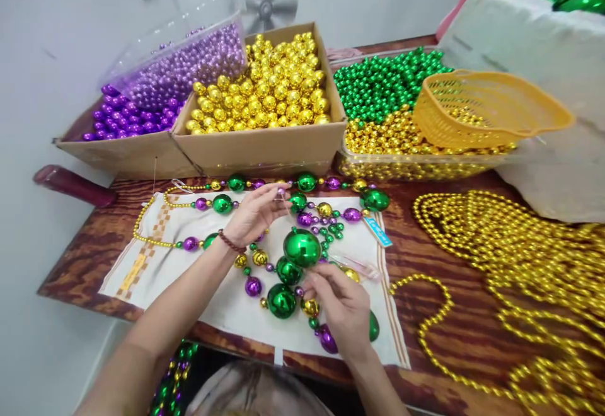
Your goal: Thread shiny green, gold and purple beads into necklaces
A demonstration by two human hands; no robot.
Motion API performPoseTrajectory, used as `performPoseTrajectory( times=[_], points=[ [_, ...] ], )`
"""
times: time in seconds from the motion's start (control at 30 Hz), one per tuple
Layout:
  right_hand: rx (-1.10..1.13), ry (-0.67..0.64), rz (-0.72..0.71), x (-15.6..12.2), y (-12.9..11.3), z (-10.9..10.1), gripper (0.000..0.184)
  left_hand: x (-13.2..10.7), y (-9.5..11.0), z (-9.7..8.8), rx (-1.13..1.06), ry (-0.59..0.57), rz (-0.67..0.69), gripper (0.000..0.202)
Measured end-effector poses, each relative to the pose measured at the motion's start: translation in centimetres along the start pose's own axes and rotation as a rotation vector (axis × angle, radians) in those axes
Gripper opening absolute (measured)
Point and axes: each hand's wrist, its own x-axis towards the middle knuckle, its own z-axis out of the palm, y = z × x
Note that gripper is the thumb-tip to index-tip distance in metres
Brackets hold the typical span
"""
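Note:
My left hand [255, 213] is raised over a white cloth [155, 258], its fingertips pinched on a thin strand of the bead string [283, 196]. My right hand [343, 306] is lower and nearer to me, fingers pinched on the string beside a large green ball bead [302, 247]. A string of green, purple and gold beads [307, 183] lies looped over the cloth around both hands. More large green beads [282, 300] lie between my hands.
Behind the cloth stand cardboard boxes of purple beads [123, 116] and gold beads [265, 91], then a clear tray of small green and gold beads [378, 88] with a yellow basket [482, 107]. Gold bead strands [520, 258] are piled at the right on the wooden table [85, 258].

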Motion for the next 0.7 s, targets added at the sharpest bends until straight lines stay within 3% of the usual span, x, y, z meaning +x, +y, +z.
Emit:
performPoseTrajectory(
  times=[0.2,0.47,0.7],
  points=[
    [-0.049,-0.021,-0.002,0.4,-0.4,0.4,0.015,-2.5,1.7,-1.5,-0.166,0.067,-0.017,0.014],
    [-0.072,-0.062,-0.03,0.4,-0.7,0.9,0.012,-2.9,1.8,-1.9,-0.2,0.091,0.012,0.01],
    [-0.074,-0.082,-0.034,0.5,-0.7,0.8,0.012,-2.7,2.1,-1.9,-0.219,0.107,0.016,0.017]
  ],
)
